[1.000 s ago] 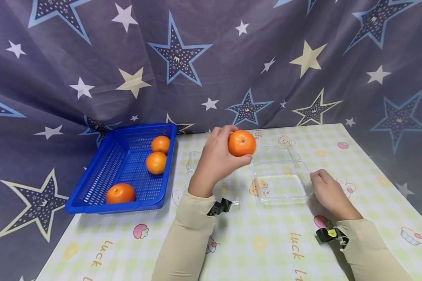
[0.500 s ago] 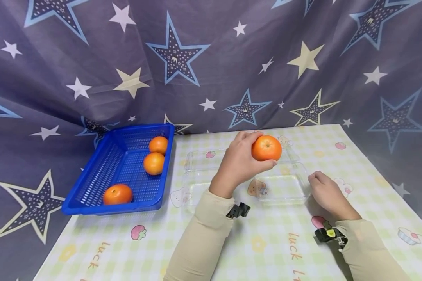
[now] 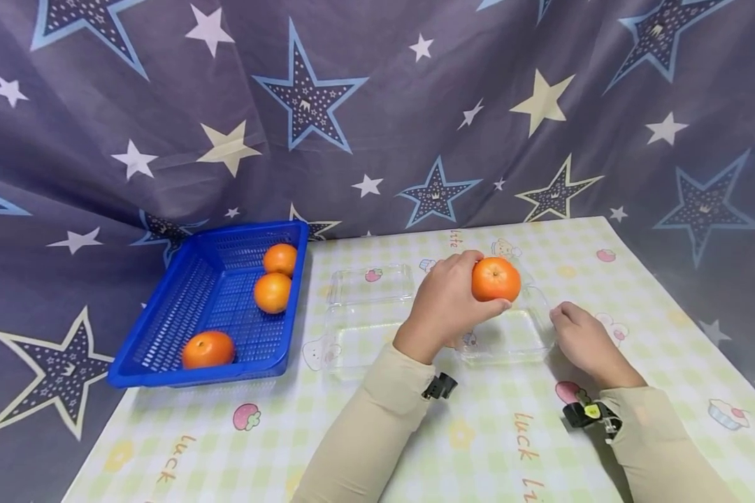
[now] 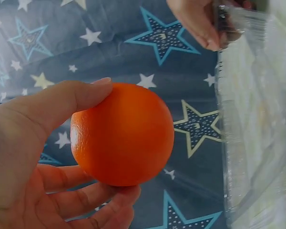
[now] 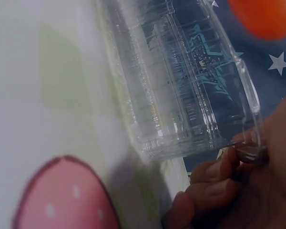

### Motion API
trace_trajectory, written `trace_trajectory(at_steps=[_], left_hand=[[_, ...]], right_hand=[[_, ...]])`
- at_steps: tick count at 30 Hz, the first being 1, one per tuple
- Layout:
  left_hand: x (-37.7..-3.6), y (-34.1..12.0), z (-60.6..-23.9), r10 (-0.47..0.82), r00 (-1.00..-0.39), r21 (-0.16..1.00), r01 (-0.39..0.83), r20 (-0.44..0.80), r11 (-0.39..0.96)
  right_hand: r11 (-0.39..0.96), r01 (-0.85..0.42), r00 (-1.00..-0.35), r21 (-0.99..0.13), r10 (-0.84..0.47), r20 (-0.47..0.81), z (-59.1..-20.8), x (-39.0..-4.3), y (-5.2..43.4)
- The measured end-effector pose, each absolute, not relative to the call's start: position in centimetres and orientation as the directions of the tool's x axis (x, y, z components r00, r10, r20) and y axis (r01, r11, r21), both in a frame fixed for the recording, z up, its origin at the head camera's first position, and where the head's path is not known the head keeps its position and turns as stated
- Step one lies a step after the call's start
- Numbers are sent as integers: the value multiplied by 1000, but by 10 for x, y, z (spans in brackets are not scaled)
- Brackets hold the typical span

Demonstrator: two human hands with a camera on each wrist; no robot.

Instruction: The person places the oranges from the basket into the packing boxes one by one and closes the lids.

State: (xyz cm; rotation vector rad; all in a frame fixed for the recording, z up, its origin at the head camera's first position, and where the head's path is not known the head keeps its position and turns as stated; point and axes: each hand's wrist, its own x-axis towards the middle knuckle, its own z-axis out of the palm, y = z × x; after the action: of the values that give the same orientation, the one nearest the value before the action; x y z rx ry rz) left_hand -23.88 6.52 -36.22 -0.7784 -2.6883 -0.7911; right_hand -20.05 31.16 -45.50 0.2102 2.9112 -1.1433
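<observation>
My left hand grips a bright orange between thumb and fingers, over a clear plastic box. In the left wrist view the thumb lies on the near side of the orange and the fingers curl under it. My right hand pinches the rim of the box at its right side. The right wrist view shows the thumb and fingertips on the rim corner of the box. The box's hinged lid, at the back, is partly hidden by the left hand and the orange.
A second clear plastic box lies open to the left on the checked tablecloth. Farther left, a blue plastic basket holds three oranges, one being the front orange. A star-patterned curtain hangs behind the table.
My left hand has carried the orange to the right, from between the two boxes to over the right one, lowering it over the last half second. My right hand stays at the box rim.
</observation>
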Motion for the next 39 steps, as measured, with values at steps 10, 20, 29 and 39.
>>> trace_trajectory(at_steps=[10, 20, 29, 39], left_hand=[[-238, 77, -378, 461, -835, 428, 551, 302, 717], [-240, 92, -400, 488, -838, 394, 546, 244, 739], [-239, 103, -412, 507, -843, 331, 537, 180, 776], [-242, 106, -422, 525, -825, 241, 564, 211, 790]], right_hand=[[743, 101, -993, -662, 112, -25, -454, -199, 312], [732, 108, -993, -672, 109, -40, -454, -201, 313], [744, 91, -994, -661, 105, -19, -455, -202, 315], [748, 84, -995, -658, 99, -15, -454, -204, 315]])
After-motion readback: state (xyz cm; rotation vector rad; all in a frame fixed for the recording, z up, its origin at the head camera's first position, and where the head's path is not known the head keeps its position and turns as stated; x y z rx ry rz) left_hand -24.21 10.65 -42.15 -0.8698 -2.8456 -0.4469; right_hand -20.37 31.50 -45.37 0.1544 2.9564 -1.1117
